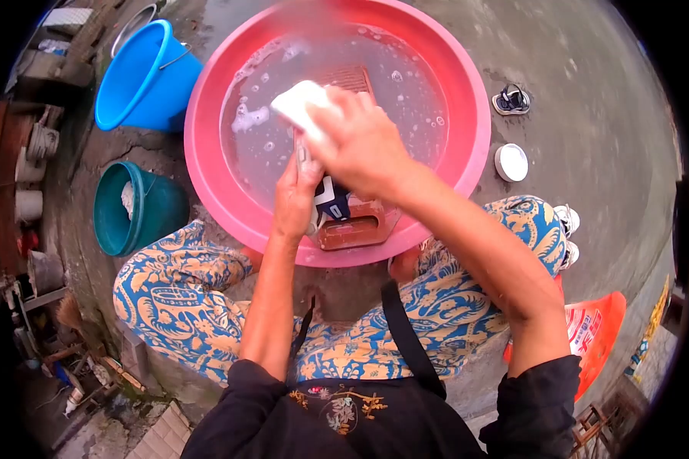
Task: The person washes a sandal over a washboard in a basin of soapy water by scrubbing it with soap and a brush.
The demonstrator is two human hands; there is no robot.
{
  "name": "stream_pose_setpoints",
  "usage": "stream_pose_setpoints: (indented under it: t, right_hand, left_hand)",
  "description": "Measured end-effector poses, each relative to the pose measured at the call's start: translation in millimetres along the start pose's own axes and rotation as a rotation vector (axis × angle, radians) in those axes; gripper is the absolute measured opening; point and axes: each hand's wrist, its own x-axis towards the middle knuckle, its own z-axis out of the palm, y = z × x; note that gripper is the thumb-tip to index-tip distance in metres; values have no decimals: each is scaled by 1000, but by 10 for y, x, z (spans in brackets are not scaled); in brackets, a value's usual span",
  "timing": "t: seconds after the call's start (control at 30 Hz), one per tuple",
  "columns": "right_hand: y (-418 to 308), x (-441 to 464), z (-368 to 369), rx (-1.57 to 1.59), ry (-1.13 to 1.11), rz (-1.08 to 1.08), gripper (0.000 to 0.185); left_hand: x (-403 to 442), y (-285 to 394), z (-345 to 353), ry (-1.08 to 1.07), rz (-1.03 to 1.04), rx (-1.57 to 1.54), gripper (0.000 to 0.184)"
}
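My right hand point(364, 141) is closed around a white block point(302, 103), blurred; I cannot tell if it is soap or a sponge. Just below it, my left hand point(292, 200) grips a navy and white shoe point(333, 200), mostly hidden by my hands. Both hands are over a brown washboard point(354, 232), which slants from the near rim into a pink basin point(471, 115). Cloudy, sudsy water point(245, 164) fills the basin.
A blue bucket point(149, 84) and a green bucket point(142, 210) stand at the left. On the right are a small dark sandal point(511, 100), a white bowl point(511, 162), white shoes point(568, 233) and an orange bag point(601, 336). Clutter lines the far left.
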Motion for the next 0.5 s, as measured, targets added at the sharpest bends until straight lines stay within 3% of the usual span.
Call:
stream_pose_setpoints:
  t: [0.03,0.07,0.1,0.17,0.2,0.23,0.33,0.37,0.43,0.47,0.5]
  right_hand:
    - [156,96,-37,3,-86,140,43]
    - [303,149,-36,-13,-83,239,42]
    - [392,134,-1,-13,-81,240,42]
    - [428,138,30,462,-166,267,40]
    - [403,114,76,522,-98,248,39]
    - [338,93,89,521,-99,244,39]
    - [121,-24,157,445,-34,197,41]
    - [63,-72,172,445,-35,192,41]
    - [-67,-142,164,331,97,168,44]
    - [-107,-128,118,306,97,113,45]
    - [-140,-127,120,306,94,110,45]
  left_hand:
    - [23,66,22,18,-50,76,48]
    - [18,78,101,52,64,-29,46]
    - [29,77,86,50,65,-28,46]
    - [66,68,30,-26,-63,-498,48]
    - [104,67,1,-69,-122,-734,50]
    - [138,70,-38,-147,-91,-863,58]
    - [148,116,-85,-34,-84,-1074,70]
    - [181,88,-192,-204,-44,-1143,74]
    - [210,57,-276,-238,46,-1103,70]
    - [210,97,-262,-237,51,-1105,70]
    - [197,131,-227,-81,-18,-1199,69]
